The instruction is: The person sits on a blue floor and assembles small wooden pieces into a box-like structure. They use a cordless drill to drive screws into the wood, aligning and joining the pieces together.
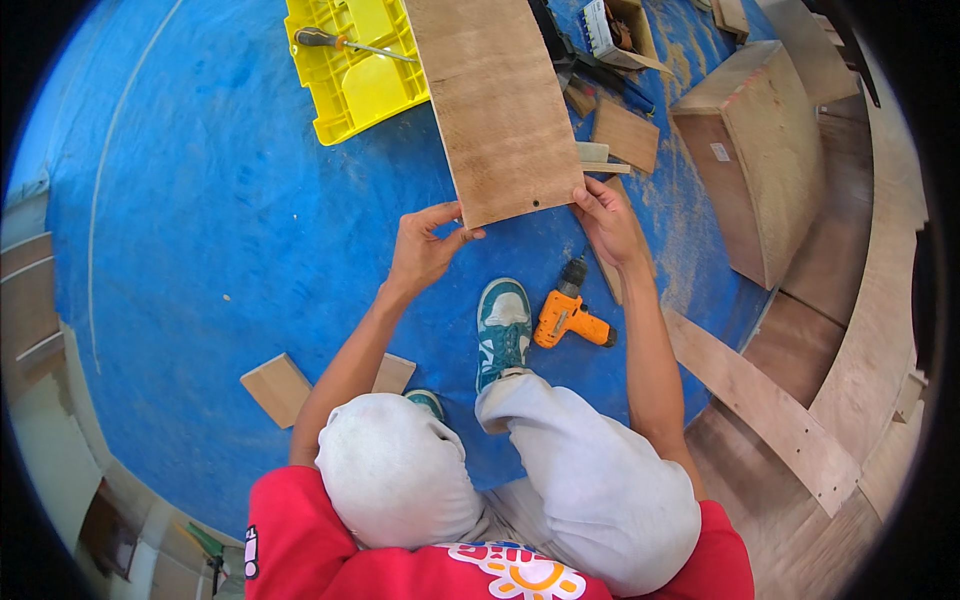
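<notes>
A long plywood board (505, 110) reaches from the top of the view toward me, with a small dark hole near its near edge. My left hand (428, 248) pinches the board's near left corner between thumb and fingers. At the near right corner, my right hand (608, 222) grips the edge, thumb on top. An orange cordless drill (570, 316) with a black chuck lies on the blue sheet, below my right hand and beside my shoe (503, 325). Left of the board, a screwdriver (350, 43) rests on a yellow plastic case lid (375, 100).
A blue sheet (200, 230) covers the floor. Small wood blocks (276, 390) lie near my left forearm. To the right stand a wooden box (750, 150) and a drilled plywood strip (765, 400). Offcuts (625, 135) and an open carton (615, 35) sit at the far right.
</notes>
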The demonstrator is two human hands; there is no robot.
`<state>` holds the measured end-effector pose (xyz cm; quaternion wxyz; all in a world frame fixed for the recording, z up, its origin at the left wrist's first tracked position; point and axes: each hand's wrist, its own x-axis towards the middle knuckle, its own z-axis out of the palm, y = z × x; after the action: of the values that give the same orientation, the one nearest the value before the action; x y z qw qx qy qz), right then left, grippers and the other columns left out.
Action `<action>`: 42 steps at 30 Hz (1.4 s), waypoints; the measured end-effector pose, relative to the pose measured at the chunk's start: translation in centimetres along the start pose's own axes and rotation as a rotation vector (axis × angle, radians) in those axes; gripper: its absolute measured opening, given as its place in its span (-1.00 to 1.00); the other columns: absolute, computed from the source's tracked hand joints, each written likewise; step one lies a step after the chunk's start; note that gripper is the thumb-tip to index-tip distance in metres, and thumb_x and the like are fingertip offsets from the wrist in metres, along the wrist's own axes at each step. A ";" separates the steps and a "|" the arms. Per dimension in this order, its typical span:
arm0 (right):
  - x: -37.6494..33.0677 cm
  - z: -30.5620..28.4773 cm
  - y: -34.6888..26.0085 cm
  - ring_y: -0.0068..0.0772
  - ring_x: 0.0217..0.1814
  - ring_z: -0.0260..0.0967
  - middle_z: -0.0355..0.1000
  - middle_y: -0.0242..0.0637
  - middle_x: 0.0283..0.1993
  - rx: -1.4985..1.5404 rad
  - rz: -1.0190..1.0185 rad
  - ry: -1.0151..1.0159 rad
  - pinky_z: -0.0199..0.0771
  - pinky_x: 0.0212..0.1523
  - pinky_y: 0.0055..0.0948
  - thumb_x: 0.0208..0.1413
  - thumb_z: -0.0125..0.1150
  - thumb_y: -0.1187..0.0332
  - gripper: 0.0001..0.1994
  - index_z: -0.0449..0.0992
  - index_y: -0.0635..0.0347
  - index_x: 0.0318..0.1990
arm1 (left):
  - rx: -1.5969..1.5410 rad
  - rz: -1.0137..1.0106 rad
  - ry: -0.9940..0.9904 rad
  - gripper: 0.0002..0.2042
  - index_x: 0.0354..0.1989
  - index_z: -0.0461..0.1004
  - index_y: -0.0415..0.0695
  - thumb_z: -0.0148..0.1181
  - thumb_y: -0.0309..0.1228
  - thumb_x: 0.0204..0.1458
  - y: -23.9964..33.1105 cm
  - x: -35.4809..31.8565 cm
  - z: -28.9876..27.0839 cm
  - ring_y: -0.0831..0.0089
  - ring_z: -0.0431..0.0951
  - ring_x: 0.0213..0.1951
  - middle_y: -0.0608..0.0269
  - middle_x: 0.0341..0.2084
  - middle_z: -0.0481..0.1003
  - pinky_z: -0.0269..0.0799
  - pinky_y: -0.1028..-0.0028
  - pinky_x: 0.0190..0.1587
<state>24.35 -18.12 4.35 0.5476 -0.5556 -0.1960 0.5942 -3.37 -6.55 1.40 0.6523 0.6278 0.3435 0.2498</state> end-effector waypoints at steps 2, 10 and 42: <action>0.0 0.2 -0.3 -0.40 0.32 0.37 0.47 -0.21 0.28 -0.025 0.031 0.045 0.25 0.41 -0.35 0.37 0.21 0.27 -0.53 0.40 0.36 0.31 | 0.011 0.012 0.022 -0.74 -0.09 0.70 -0.20 0.45 -0.58 0.01 0.0 -0.1 0.1 0.50 0.67 -0.18 0.16 -0.21 0.72 0.55 0.43 -0.03; 0.1 -0.4 -0.9 -0.44 0.25 0.43 0.51 -0.25 0.23 -0.113 0.044 -0.008 0.32 0.37 -0.41 0.35 0.24 0.31 -0.55 0.44 0.35 0.29 | 0.039 0.064 -0.039 -0.71 -0.05 0.68 -0.18 0.44 -0.57 0.02 -0.5 0.1 -1.0 0.45 0.70 -0.19 0.13 -0.20 0.71 0.57 0.42 -0.06; 0.4 -1.6 -0.6 -0.53 0.21 0.42 0.52 -0.29 0.19 -0.172 0.038 -0.007 0.33 0.33 -0.48 0.33 0.29 0.29 -0.54 0.45 0.38 0.28 | 0.073 0.157 0.048 -0.74 -0.08 0.70 -0.16 0.44 -0.52 0.01 -0.5 -0.5 -0.5 0.37 0.73 -0.25 0.07 -0.24 0.71 0.59 0.40 -0.15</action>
<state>26.12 -18.21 4.20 0.4858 -0.6021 -0.2377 0.5874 -4.09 -6.62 0.99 0.5991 0.6700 0.3175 0.3022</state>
